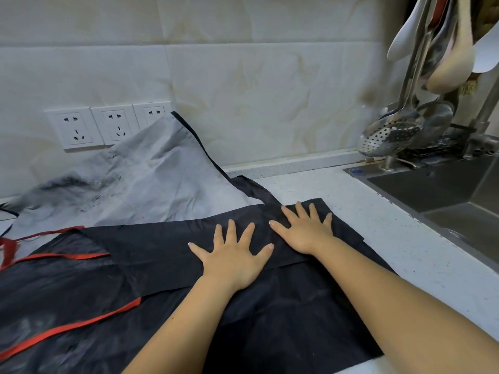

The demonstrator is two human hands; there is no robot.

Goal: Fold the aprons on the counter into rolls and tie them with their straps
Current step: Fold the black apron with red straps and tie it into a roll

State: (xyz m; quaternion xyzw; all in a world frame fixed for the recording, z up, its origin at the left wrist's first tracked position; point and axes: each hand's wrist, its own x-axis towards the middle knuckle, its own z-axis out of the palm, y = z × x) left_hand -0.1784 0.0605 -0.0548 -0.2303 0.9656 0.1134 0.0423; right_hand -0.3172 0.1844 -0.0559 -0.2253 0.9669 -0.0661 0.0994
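The black apron (283, 314) with red edging (70, 328) lies flat on the surface (391, 238), cut off at the near and left edges. The left hand (232, 255) and right hand (305, 230) press on its folded band, fingers spread flat. Behind, a crumpled grey apron (151, 179) hides part of a wall socket (152, 114).

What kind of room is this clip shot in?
Likely a home kitchen: a stainless steel sink set into the white speckled countertop, a perforated steel skimmer hanging among utensils beside it, and white wall sockets on the tiled backsplash.
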